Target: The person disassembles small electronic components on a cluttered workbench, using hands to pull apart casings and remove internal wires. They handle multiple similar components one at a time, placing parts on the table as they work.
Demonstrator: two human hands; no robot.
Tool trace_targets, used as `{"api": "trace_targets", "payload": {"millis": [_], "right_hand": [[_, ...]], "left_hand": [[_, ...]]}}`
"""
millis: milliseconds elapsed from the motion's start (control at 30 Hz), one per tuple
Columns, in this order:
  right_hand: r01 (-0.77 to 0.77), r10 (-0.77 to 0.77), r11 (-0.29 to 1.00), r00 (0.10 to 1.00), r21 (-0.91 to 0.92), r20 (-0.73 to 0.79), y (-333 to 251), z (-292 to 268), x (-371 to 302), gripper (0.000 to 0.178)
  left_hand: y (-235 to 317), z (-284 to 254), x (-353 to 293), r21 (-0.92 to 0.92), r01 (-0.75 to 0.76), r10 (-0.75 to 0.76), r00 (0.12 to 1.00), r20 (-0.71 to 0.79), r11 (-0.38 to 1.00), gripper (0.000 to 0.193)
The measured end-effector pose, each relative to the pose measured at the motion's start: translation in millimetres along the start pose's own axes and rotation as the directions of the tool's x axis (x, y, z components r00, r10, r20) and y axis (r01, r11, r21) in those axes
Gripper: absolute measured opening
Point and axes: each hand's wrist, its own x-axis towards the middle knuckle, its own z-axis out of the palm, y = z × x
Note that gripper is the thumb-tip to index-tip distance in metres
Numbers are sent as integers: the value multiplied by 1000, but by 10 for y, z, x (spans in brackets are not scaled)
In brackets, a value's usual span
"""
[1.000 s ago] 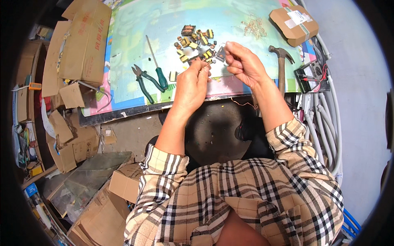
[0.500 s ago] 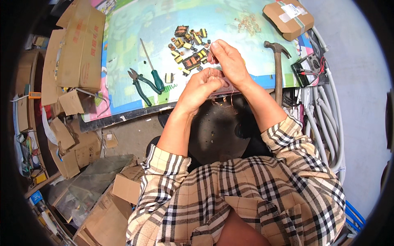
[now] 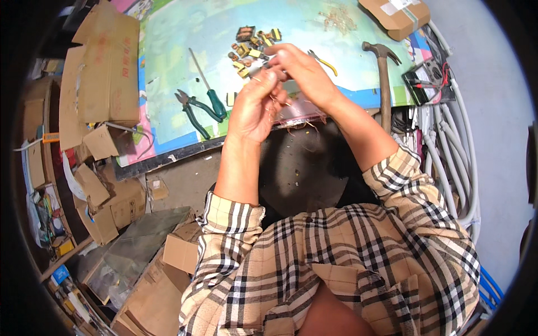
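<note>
My left hand (image 3: 255, 106) is raised over the table's near edge, thumb and fingers closed on thin copper wire (image 3: 273, 109) whose loose loops hang beside the palm. Just right of it and a little farther off is my right hand (image 3: 302, 73), its fingers bent toward the left thumb. Blur hides what those fingertips hold, if anything. Beyond both hands lies a heap of small transformers and coils (image 3: 245, 49), yellow, black and copper, partly covered by the fingers. More copper strands (image 3: 302, 124) trail at the table's near edge, below the hands.
Left on the table are green-handled cutting pliers (image 3: 193, 109) and a green screwdriver (image 3: 213, 101). Rightward lie yellow-handled pliers (image 3: 326, 64), a hammer (image 3: 384, 84), a multimeter (image 3: 428, 81) and a carton (image 3: 400, 19). A copper wire tangle (image 3: 339, 19) is farther back. Open cardboard boxes (image 3: 109, 67) flank the left.
My left hand has turned upward and shifted slightly left; wire loops now show by its palm. My right hand has moved a little left and away from me, uncovering the yellow-handled pliers.
</note>
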Motion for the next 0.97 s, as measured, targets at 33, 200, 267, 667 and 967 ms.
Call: {"api": "trace_targets", "payload": {"millis": [33, 200, 267, 667, 967], "right_hand": [[-5, 5, 1000, 999, 2, -54, -19, 1, -11, 43], [-37, 17, 995, 976, 90, 217, -135, -34, -130, 39], [24, -48, 996, 959, 88, 281, -215, 43, -164, 31], [43, -45, 999, 993, 16, 109, -120, 270, -218, 28], [20, -18, 1000, 969, -4, 245, -88, 234, -185, 17]], "left_hand": [[47, -79, 23, -27, -48, 46, 997, -57, 998, 21], [348, -445, -1, -62, -226, 209, 955, -209, 972, 18], [391, -467, -33, -56, -244, 214, 922, -323, 968, 19], [455, -443, -89, -56, -314, 264, 871, -414, 948, 22], [641, -587, -124, -300, -447, 203, 780, -592, 842, 24]]}}
